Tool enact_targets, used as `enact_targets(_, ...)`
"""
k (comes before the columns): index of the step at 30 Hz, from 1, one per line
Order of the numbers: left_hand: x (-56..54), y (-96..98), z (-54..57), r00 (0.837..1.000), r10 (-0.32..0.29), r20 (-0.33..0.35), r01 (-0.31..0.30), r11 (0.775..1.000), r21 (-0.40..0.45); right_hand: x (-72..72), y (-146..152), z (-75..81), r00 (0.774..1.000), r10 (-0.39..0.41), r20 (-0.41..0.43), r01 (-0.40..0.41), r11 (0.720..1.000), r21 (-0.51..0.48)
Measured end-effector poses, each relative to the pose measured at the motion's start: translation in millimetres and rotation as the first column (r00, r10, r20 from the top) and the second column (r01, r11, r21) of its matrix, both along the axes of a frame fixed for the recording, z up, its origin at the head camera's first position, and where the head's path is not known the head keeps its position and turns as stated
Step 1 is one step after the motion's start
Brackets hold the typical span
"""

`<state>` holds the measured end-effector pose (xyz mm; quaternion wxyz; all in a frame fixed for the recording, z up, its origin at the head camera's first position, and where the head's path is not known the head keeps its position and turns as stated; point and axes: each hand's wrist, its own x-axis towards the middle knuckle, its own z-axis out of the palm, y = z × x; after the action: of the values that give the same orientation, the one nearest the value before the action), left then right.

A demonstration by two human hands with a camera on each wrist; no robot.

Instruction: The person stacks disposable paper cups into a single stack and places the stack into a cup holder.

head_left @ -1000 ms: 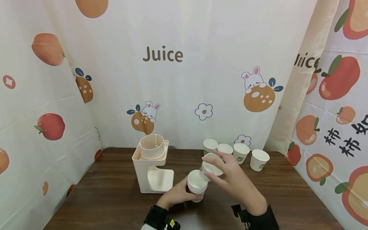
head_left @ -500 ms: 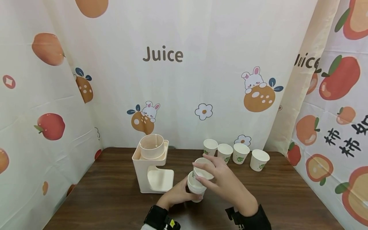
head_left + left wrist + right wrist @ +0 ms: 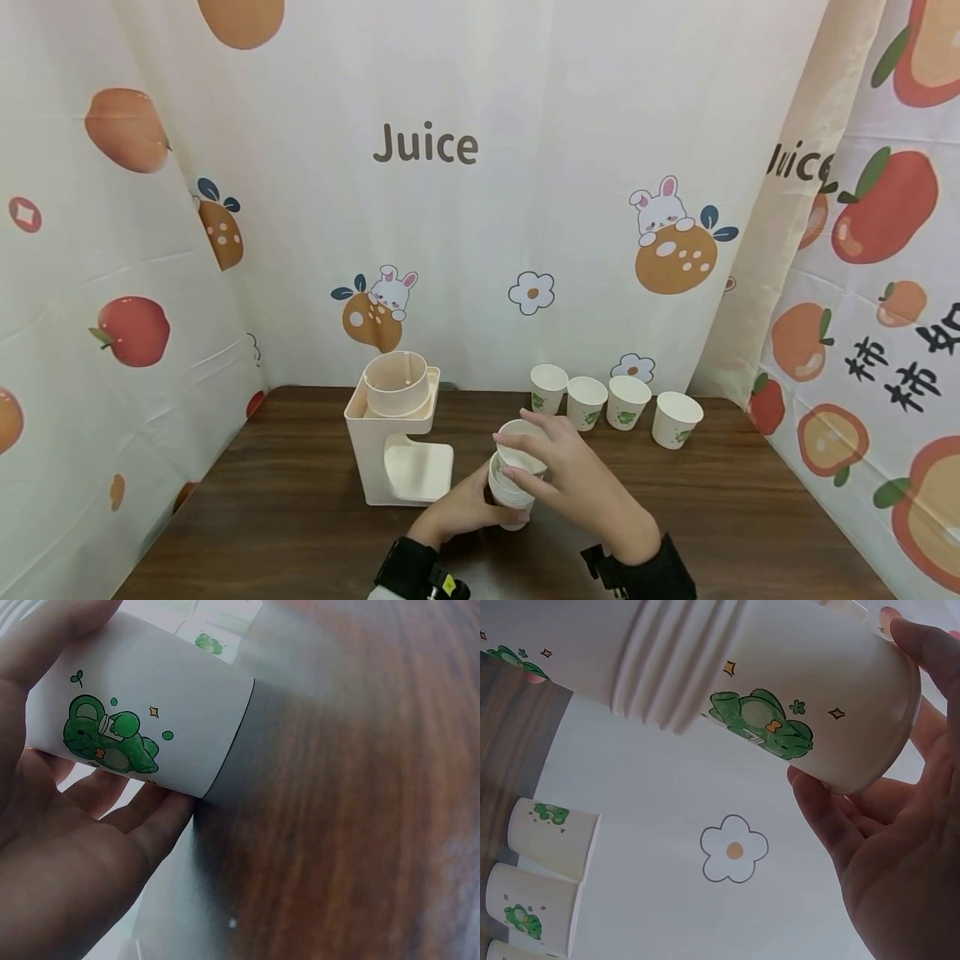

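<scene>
My left hand (image 3: pixel 461 506) grips a stack of white paper cups (image 3: pixel 512 498) low over the table, its fingers and thumb round the side. In the left wrist view a green cartoon animal shows on the stack's lowest cup (image 3: pixel 142 697). With its fingertips near the rim, my right hand (image 3: pixel 573 471) holds one more paper cup (image 3: pixel 517 460). That cup stands slightly tilted, its lower part inside the top of the stack. In the right wrist view the stacked rims (image 3: pixel 675 664) lie close together, and the held cup (image 3: pixel 832 682) projects well beyond them.
Several single paper cups (image 3: pixel 628 402) stand upright in a row at the back right of the brown wooden table (image 3: pixel 262 517). To the left of the hands is a cream-coloured juicer (image 3: pixel 375 454) with a round top opening. Printed curtains (image 3: pixel 465 233) hang behind.
My right hand has moved left and slightly down, bringing its cup from beside and above the stack into the top of it. The left hand and stack have stayed in place.
</scene>
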<state>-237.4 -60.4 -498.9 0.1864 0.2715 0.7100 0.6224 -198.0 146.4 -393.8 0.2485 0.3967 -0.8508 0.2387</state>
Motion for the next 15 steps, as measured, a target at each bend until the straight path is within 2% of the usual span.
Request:
enact_targets(5, -0.5, 0.3, -0.6, 1.0, -0.02, 0.017, 0.02, 1.0, 0.019, -0.7, -1, -1.8, 1.0, -0.004, 0.018, 0.004, 1.0, 0.005)
enact_targets(15, -0.1, 0.7, -0.4, 1.0, -0.023, -0.005, 0.023, 1.0, 0.021, -5.4, -3, -11.2, 0.996, 0.015, 0.093, -0.017, 1.0, 0.017)
